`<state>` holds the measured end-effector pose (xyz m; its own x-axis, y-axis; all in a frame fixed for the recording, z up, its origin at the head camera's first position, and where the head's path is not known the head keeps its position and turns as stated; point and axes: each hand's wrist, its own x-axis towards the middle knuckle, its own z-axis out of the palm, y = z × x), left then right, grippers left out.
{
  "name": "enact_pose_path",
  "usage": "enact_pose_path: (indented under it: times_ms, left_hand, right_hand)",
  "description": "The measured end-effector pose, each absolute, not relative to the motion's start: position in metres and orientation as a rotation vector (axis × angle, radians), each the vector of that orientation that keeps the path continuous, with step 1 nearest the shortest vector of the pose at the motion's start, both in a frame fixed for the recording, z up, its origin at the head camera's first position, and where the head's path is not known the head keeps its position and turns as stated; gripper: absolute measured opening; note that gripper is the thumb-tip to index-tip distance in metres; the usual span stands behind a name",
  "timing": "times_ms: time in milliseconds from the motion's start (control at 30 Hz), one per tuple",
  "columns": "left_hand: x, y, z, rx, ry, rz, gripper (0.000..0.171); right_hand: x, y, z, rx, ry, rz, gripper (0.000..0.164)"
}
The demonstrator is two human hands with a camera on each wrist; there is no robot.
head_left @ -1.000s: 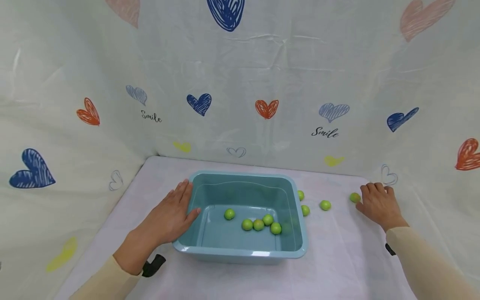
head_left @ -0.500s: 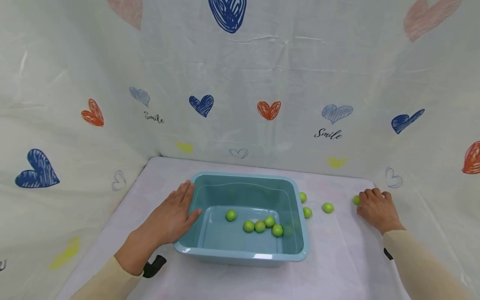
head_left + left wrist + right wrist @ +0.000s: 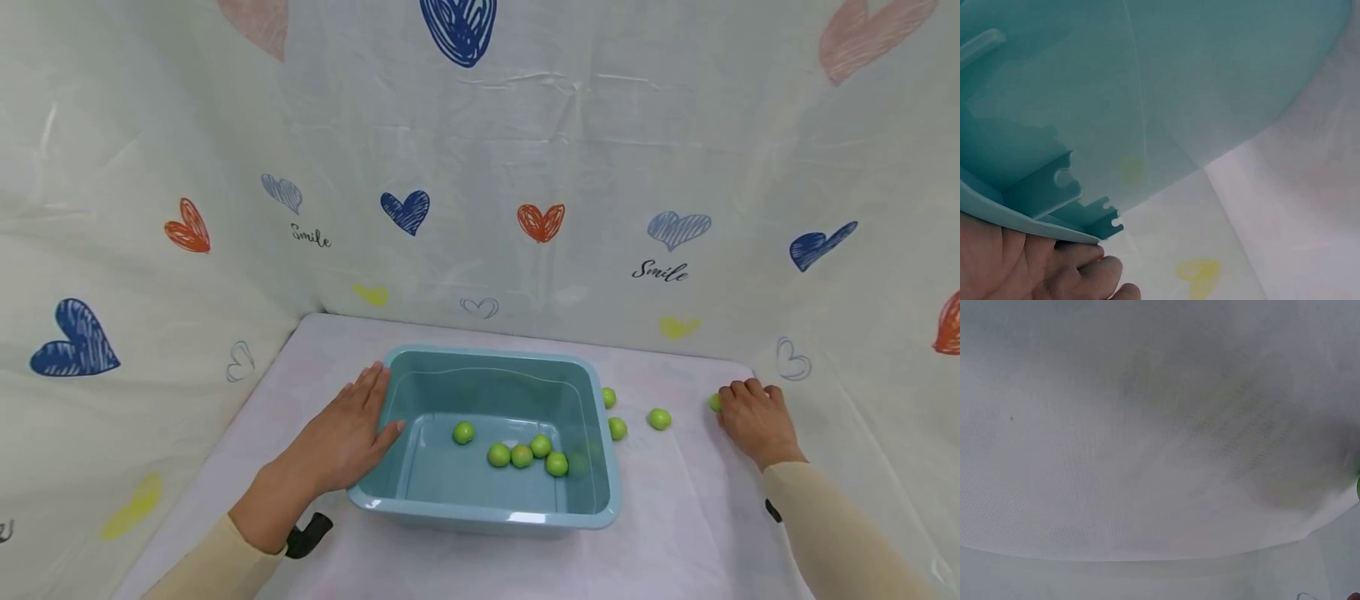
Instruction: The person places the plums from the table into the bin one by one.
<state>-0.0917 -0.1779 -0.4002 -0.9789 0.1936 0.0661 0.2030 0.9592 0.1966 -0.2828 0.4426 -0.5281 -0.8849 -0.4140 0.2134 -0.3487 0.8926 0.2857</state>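
A blue-green plastic basin (image 3: pixel 495 521) stands on the table, several small round green fruits (image 3: pixel 498 455) lying on its floor. My left hand (image 3: pixel 337 437) rests along its left rim, fingers straight and thumb over the edge. In the left wrist view that hand's fingers (image 3: pixel 1094 272) lie against the outside of the basin wall. At the far right my right hand (image 3: pixel 759 423) curls its fingers over another green fruit (image 3: pixel 715 403); only the fruit's left side shows. The right wrist view catches just a sliver of green at its right edge, so most of the grip is hidden.
A loose green fruit (image 3: pixel 660 419) lies between the basin and my right hand. Two more, one nearer fruit (image 3: pixel 617 428) and one farther fruit (image 3: pixel 609 397), sit close by the basin's right side. White cloth covers the table (image 3: pixel 675 533); a heart-printed curtain (image 3: pixel 480 150) hangs behind.
My right hand's fingers have curled down over the far-right fruit, covering more of it. The left hand stays on the basin rim. The whole view has shifted slightly.
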Motion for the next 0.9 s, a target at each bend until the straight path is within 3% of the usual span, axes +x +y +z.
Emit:
enact_pose_path:
  times_ms: [333, 900]
  left_hand:
    - [-0.09, -0.178, -0.399, -0.314, -3.061, -0.317, 0.077]
    - [-0.092, -0.177, -0.396, -0.36, -3.047, -0.312, 0.076]
  right_hand:
    - [-0.285, 0.442, -0.533, 0.492, -2.792, -0.225, 0.035]
    - [-0.288, 0.417, -0.505, 0.465, -2.577, -0.13, 0.044]
